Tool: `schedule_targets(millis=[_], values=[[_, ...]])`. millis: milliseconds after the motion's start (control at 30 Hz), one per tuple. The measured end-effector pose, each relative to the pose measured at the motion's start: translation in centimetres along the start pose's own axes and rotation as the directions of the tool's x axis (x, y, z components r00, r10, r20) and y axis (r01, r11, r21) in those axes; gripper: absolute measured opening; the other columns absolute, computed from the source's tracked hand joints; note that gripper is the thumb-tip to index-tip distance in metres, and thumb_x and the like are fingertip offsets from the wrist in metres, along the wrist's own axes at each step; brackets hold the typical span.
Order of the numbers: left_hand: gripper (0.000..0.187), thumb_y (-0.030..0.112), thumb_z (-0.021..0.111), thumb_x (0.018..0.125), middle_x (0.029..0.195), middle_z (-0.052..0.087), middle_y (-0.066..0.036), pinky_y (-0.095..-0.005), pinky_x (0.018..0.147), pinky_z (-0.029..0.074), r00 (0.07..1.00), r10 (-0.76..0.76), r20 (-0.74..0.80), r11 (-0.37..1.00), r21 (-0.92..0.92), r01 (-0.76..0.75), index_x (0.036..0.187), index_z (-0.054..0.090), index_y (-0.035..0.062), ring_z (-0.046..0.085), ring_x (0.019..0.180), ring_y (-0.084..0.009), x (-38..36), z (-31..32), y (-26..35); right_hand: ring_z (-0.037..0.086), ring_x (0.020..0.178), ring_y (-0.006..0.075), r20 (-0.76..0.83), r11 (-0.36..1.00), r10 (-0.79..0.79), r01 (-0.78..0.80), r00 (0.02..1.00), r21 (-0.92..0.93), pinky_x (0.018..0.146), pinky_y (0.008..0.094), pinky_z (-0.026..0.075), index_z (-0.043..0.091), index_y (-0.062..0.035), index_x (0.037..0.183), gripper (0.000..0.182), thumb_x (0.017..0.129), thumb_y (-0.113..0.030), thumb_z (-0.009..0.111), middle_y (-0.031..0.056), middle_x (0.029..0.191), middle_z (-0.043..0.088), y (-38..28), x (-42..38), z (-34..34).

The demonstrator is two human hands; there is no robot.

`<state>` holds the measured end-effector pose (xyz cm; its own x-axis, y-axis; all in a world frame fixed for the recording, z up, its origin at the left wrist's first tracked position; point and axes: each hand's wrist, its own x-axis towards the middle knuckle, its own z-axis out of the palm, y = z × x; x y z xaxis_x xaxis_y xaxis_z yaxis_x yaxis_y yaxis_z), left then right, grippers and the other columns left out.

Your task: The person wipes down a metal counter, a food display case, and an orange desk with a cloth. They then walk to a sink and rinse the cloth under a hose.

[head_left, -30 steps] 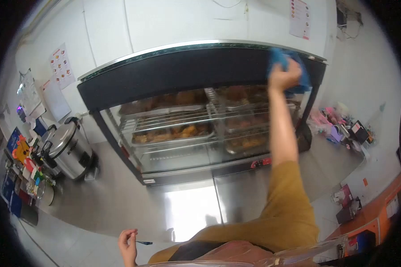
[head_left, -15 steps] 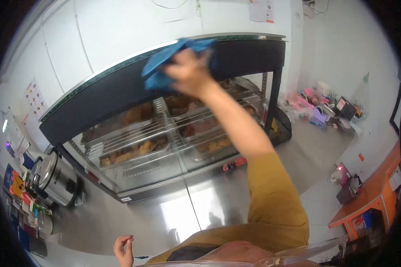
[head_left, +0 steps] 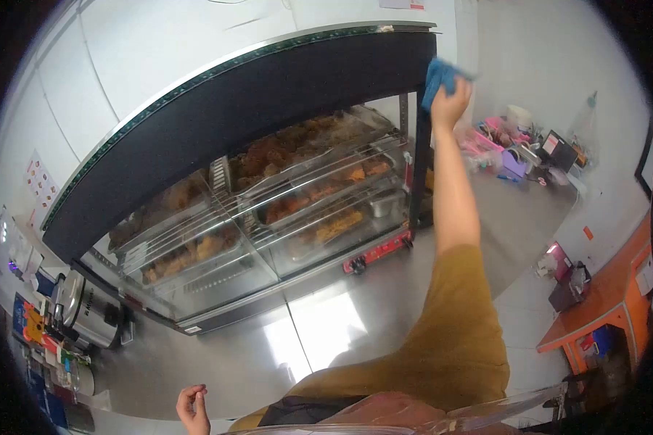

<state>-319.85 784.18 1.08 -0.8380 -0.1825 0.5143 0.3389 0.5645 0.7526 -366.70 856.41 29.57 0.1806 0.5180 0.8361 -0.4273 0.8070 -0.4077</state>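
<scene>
- The right hand [head_left: 450, 101] grasps a bunched blue cloth [head_left: 438, 77], fingers bent around it; the cloth's far edge is blurred.
- From those fingers, the cloth lies on the far and left side, at the upper right corner of the heated food display case. Whether it presses on the corner or hangs just in front of it, I cannot tell.
- Left of the cloth runs the case's black header panel [head_left: 268, 101]. Its long axis goes left to right, slanting so that the left end sits nearer the person; the cloth is at its right end.
- Just below the cloth, the case's black right corner post [head_left: 419, 174] drops toward the counter.
- The right arm is stretched far out, and its hand is much the nearer one to the panel and post.
- The left hand [head_left: 193, 409] is well apart, near and left, by the counter's near edge. Its fingers curl with the thumb close to them; I cannot tell whether anything is pinched there.
- Farther from the fingers, behind the glass, are food trays on wire racks, with a red control panel [head_left: 379, 251] at the case's lower right.
- A steel pressure cooker [head_left: 94, 312] stands left of the case on the steel counter [head_left: 218, 362]; a purple container [head_left: 514, 165] sits to the right.
</scene>
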Motion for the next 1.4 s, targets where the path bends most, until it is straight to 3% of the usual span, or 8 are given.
schedule_targets(millis=[133,200,333,500,700,1067,1333,1400], values=[[0.017,0.014,0.054,0.093,0.089,0.061,-0.013,-0.0281,0.071,0.049,0.993,-0.038,0.116,0.998,0.058,0.031,0.097,0.056,-0.0024,0.059,0.077,-0.0151,0.9,0.5,0.8,0.048,0.097,0.0382,0.209,0.998,-0.059,0.060,0.976,0.001,0.089,0.0443,0.038,0.057,0.0023,0.096,0.033,0.063,0.000,0.059,0.0189,0.098,0.048,1.6,-9.9,-5.7],[0.016,0.012,0.053,0.093,0.089,0.061,-0.012,-0.0279,0.072,0.047,0.992,-0.054,0.114,0.995,0.095,0.043,0.097,0.056,-0.0027,0.059,0.078,-0.0152,4.2,4.2,10.4,0.046,0.100,0.0381,0.308,0.990,0.088,-0.118,0.947,0.080,0.094,0.0429,0.036,0.053,0.0010,0.097,0.036,0.062,0.007,0.055,0.0185,0.100,0.044,2.7,-13.8,-8.2],[0.014,0.009,0.050,0.094,0.091,0.061,-0.012,-0.0285,0.075,0.047,0.987,-0.048,0.151,0.992,0.119,0.030,0.098,0.056,-0.0030,0.058,0.081,-0.0156,6.7,7.3,16.4,0.049,0.095,0.0375,0.236,0.970,0.218,-0.238,0.947,0.056,0.088,0.0411,0.039,0.051,0.0007,0.093,0.029,0.064,0.004,0.056,0.0173,0.096,0.047,4.7,-14.8,-8.2],[0.014,0.008,0.050,0.094,0.092,0.061,-0.012,-0.0292,0.076,0.047,0.965,0.079,0.250,0.997,-0.031,-0.074,0.101,0.056,-0.0021,0.058,0.082,-0.0159,6.0,3.7,2.7,0.050,0.094,0.0362,0.144,0.997,0.032,-0.043,0.989,0.069,0.082,0.0420,0.041,0.058,-0.0027,0.094,0.030,0.064,-0.004,0.063,0.0154,0.094,0.051,-1.5,-3.4,-3.3],[0.013,0.008,0.050,0.094,0.093,0.061,-0.011,-0.0291,0.077,0.047,0.964,-0.003,0.266,1.000,0.008,0.001,0.101,0.057,-0.0017,0.058,0.082,-0.0159,7.9,7.5,7.0,0.050,0.093,0.0371,0.094,0.972,0.167,-0.180,0.981,0.151,0.082,0.0421,0.040,0.052,0.0008,0.091,0.025,0.068,0.001,0.058,0.0177,0.093,0.048,-0.9,-7.1,-4.2],[0.011,0.007,0.054,0.090,0.091,0.060,-0.010,-0.0295,0.079,0.046,0.971,-0.184,0.155,0.983,0.037,0.180,0.092,0.059,-0.0022,0.059,0.085,-0.0184,8.5,11.0,15.3,0.048,0.097,0.0415,0.256,0.878,0.468,-0.410,0.846,-0.248,0.086,0.0448,0.038,0.048,0.0015,0.099,0.029,0.071,0.000,0.059,0.0213,0.102,0.047,8.1,-29.0,-15.0],[0.011,0.005,0.052,0.091,0.094,0.060,-0.009,-0.0298,0.082,0.045,0.961,-0.268,0.064,0.963,0.052,0.265,0.093,0.060,-0.0021,0.058,0.087,-0.0178,5.4,7.8,15.5,0.045,0.109,0.0366,0.064,0.409,0.836,-0.541,0.545,-0.735,0.082,0.0535,0.039,0.048,-0.0039,0.106,0.036,0.076,-0.015,0.065,0.0168,0.112,0.047,5.9,-34.5,-17.2],[0.011,0.004,0.051,0.091,0.094,0.060,-0.009,-0.0297,0.082,0.045,0.961,-0.271,0.048,0.962,0.051,0.269,0.093,0.060,-0.0020,0.058,0.087,-0.0175,4.5,6.8,15.5,0.045,0.109,0.0358,0.136,0.422,0.823,-0.434,0.551,-0.796,0.084,0.0520,0.038,0.048,-0.0049,0.105,0.036,0.076,-0.016,0.066,0.0161,0.111,0.047,2.6,-33.3,-17.1]])
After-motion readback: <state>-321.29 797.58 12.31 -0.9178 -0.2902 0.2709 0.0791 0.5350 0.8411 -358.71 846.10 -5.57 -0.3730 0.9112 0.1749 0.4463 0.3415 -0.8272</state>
